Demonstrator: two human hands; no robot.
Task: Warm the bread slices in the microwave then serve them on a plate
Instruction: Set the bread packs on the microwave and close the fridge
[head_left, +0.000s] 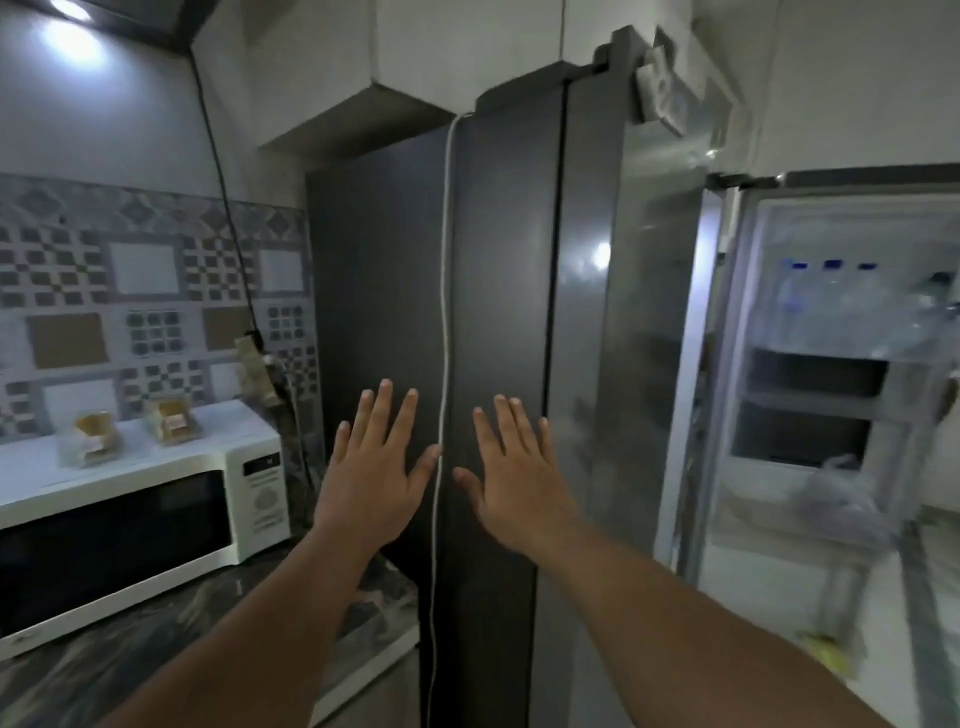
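Observation:
A white microwave with a dark glass door stands shut on the marble counter at the left. Two clear bags of bread sit on its top: one bread bag at the left, a second bread bag to its right. My left hand and my right hand are both held out flat with fingers spread, palms facing the dark side of the fridge. Neither hand holds anything. No plate is in view.
The fridge door swings open to the right, showing lit shelves with bottles and bags. A white cable runs down the fridge side between my hands. A dark marble counter lies below the microwave. Patterned tiles cover the wall behind.

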